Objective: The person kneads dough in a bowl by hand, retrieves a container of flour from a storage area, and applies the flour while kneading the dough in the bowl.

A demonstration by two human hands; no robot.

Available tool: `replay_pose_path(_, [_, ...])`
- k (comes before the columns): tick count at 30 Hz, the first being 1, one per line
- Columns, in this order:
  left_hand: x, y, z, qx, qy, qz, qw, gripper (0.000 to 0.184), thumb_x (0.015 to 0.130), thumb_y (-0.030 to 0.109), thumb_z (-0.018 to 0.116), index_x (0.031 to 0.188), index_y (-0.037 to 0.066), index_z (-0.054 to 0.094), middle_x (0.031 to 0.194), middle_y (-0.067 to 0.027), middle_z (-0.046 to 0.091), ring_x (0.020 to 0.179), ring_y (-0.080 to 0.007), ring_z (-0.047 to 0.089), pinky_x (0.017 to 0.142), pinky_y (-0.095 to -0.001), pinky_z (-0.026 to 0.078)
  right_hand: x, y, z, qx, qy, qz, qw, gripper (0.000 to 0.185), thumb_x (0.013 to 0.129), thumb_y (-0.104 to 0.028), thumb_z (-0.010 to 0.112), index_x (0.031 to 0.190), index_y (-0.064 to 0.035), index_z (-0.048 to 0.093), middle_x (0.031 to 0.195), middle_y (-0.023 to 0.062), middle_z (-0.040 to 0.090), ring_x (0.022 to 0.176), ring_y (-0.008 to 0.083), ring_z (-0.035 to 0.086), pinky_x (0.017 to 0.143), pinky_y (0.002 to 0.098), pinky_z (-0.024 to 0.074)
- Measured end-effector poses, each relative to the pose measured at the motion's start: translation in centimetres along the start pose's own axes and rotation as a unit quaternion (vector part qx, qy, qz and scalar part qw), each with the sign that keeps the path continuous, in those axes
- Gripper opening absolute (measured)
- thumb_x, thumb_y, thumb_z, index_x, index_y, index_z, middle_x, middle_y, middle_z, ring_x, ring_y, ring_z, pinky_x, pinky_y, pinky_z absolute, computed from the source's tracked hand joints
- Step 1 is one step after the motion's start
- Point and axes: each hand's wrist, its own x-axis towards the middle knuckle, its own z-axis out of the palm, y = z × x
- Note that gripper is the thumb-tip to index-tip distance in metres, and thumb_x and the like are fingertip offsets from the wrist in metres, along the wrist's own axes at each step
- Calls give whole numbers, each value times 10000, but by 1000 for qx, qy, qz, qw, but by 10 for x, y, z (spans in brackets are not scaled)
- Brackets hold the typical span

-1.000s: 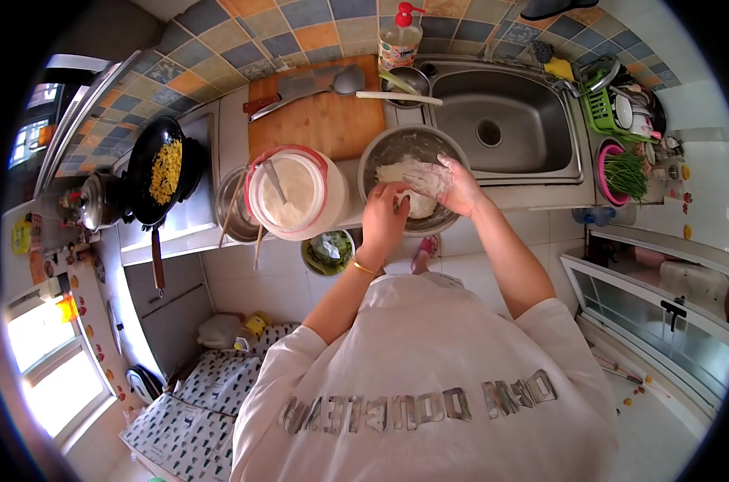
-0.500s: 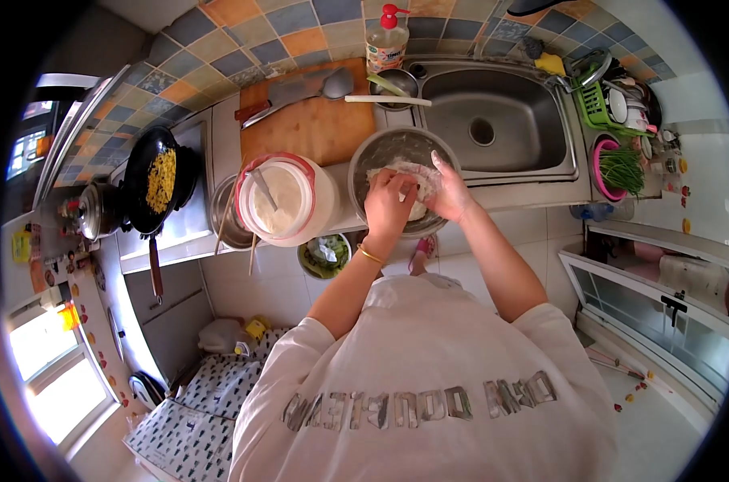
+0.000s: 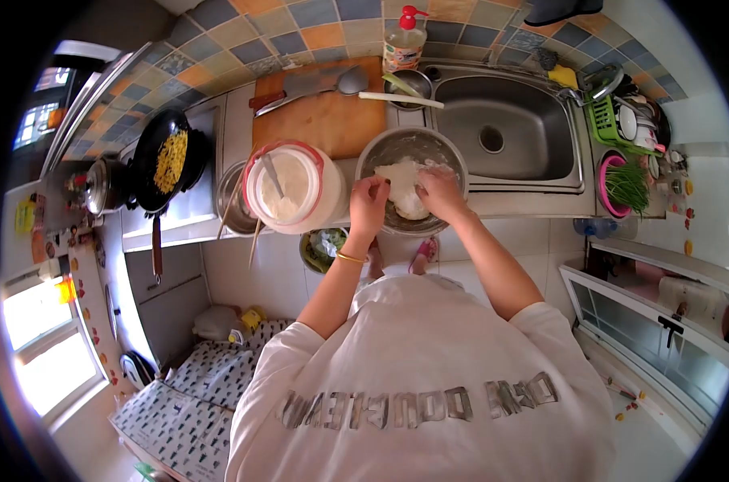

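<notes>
A metal mixing bowl (image 3: 459,154) sits at the counter's front edge with a pale lump of dough (image 3: 406,198) inside. My left hand (image 3: 369,206) is at the bowl's left side, thumb and fingers pinched together on the dough's left edge. Over the bowl's right side, my right hand (image 3: 443,195) has its fingers curled down onto the dough, and flour whitens its knuckles. Left of the bowl stands a wide white tub of flour (image 3: 280,189) with a red rim and a spoon handle (image 3: 271,175) sticking out.
Behind lies a cutting board (image 3: 324,124) with a cleaver (image 3: 300,83) and a spatula. The sink (image 3: 533,132) is on the right, past a small bowl bridged by a white stick. At left, a wok (image 3: 149,153) holds yellow food. Chopsticks (image 3: 254,241) jut over the front edge.
My hands have moved apart from each other. My right hand has come down from an upright, stretched position onto the dough, and my left has shifted to the bowl's left side.
</notes>
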Motion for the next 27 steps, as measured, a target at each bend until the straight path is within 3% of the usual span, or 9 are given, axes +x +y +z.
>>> replay_pose_path(2, [-3, -1, -13, -120, -41, -132, 983, 223, 933, 203, 573, 1036, 12, 625, 888, 17, 552, 710, -88, 482, 643, -237, 427, -4, 10, 8, -91, 37, -47, 994, 382, 774, -172, 662, 1113, -5, 611, 1057, 219, 621, 1058, 387, 558, 975, 462, 399])
replay_pose_path(5, [-18, 23, -28, -312, -27, -209, 926, 201, 908, 179, 582, 1014, 15, 628, 815, 37, 505, 710, -66, 466, 613, -209, 403, 5, -2, -5, -25, 18, -11, 999, 370, 772, -161, 658, 1101, 4, 613, 1061, 221, 621, 1035, 395, 569, 942, 443, 430])
replay_pose_path(6, [-24, 20, -34, -326, -40, -213, 920, 192, 924, 187, 572, 1028, 30, 611, 845, 39, 518, 722, -61, 463, 614, -209, 401, 4, -4, -5, 29, 60, -13, 998, 371, 788, -163, 649, 1116, 6, 609, 1068, 216, 629, 1029, 382, 587, 924, 416, 447])
replay_pose_path(12, [-78, 19, -85, -423, -14, -187, 886, 149, 965, 223, 556, 1008, 81, 572, 892, 45, 524, 744, -42, 448, 609, -193, 386, 11, 32, 16, 316, -1, 133, 939, 412, 831, -187, 641, 1187, 12, 587, 1143, 184, 637, 1066, 252, 598, 922, 313, 440])
replay_pose_path(16, [-122, -30, -132, -288, 99, -169, 937, 200, 946, 242, 590, 981, 47, 622, 771, 62, 494, 670, -38, 443, 567, -197, 382, 10, 30, 13, 328, 12, 215, 920, 476, 839, -168, 643, 1240, 68, 544, 1193, 157, 616, 1131, 214, 560, 969, 302, 410])
replay_pose_path(18, [-136, -71, -145, -75, 184, -156, 968, 198, 933, 215, 600, 946, 21, 634, 787, 40, 522, 692, -56, 481, 597, -212, 413, 14, 40, 10, 344, -7, 191, 919, 472, 840, -161, 638, 1241, 69, 543, 1203, 155, 611, 1146, 213, 552, 979, 301, 403])
replay_pose_path(20, [-148, -119, -156, 122, 250, -126, 952, 189, 884, 161, 636, 891, -27, 649, 819, -42, 609, 724, -134, 575, 672, -275, 476, 15, 31, 2, 366, -41, 174, 913, 438, 847, -145, 623, 1226, 63, 554, 1201, 145, 611, 1137, 212, 554, 980, 305, 402])
replay_pose_path(23, [-161, -146, -161, 245, 298, -118, 915, 168, 841, 153, 662, 912, 1, 672, 846, -110, 649, 711, -194, 610, 685, -323, 493, 14, 17, -4, 348, -39, 167, 922, 377, 855, -140, 611, 1180, 49, 586, 1153, 117, 631, 1091, 197, 571, 958, 302, 412])
replay_pose_path(27, [-165, -199, -166, 274, 330, -162, 889, 146, 808, 142, 679, 921, 53, 703, 826, -120, 679, 712, -230, 642, 690, -342, 509, 12, 5, -7, 339, -30, 145, 929, 288, 862, -89, 585, 1125, 23, 618, 1081, 85, 653, 1013, 163, 587, 911, 281, 427])
